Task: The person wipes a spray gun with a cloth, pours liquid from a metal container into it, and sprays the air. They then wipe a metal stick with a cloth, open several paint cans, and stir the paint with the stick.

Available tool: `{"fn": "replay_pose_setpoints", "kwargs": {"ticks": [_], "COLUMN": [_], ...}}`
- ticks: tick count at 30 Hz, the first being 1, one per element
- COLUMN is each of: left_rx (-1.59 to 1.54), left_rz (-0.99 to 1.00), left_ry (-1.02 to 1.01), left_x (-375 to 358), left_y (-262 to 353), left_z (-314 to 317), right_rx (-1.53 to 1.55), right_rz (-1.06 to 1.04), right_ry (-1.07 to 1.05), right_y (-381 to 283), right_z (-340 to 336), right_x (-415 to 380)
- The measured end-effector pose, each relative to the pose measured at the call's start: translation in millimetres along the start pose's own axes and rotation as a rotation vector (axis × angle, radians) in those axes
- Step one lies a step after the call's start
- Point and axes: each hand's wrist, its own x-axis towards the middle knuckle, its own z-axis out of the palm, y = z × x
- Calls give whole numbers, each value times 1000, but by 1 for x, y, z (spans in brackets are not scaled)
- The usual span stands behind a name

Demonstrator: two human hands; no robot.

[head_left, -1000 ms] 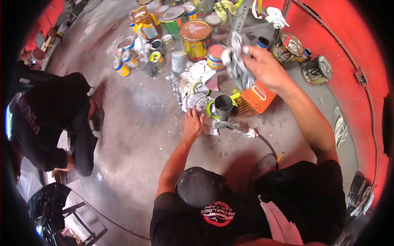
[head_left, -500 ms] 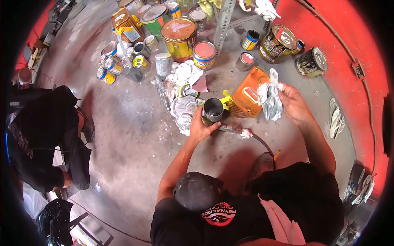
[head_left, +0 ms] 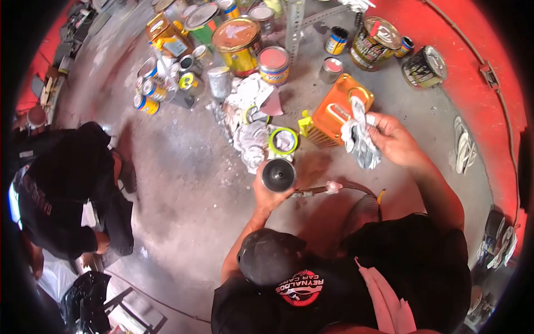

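My left hand [head_left: 266,195] grips a dark round metal cup [head_left: 278,175], lifted off the concrete floor and seen from above, its mouth open. A spray-gun body with a hose [head_left: 328,189] runs off to its right. My right hand [head_left: 392,139] holds a crumpled grey-white rag [head_left: 359,136] over the orange rectangular can [head_left: 334,111]. A roll of green-rimmed tape [head_left: 283,141] lies just above the cup, next to a heap of stained rags [head_left: 251,136].
Several paint cans [head_left: 239,36] crowd the top of the floor, with more cans [head_left: 425,68] by the red wall. A metal angle post [head_left: 295,22] stands among them. Another person in dark clothes [head_left: 67,183] crouches at the left. Sandals [head_left: 461,150] lie at the right.
My left hand closed on the dark cup and raised it toward me. My right hand brought the rag down from the post to just above the orange can.
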Motion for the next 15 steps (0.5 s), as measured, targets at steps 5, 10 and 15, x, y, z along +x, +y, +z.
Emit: {"fn": "replay_pose_setpoints", "kwargs": {"ticks": [5,10,15], "left_rx": [8,95,286], "left_rz": [413,538,667], "left_ry": [-80,-128,-260], "left_x": [12,53,76], "left_y": [22,102,174], "left_z": [-10,-31,-43], "right_rx": [-134,-582,-1199], "right_rz": [-305,-769,-1304], "right_ry": [140,443,304], "right_y": [-25,-62,-53], "right_z": [25,66,67], "right_x": [-4,-43,-35]}}
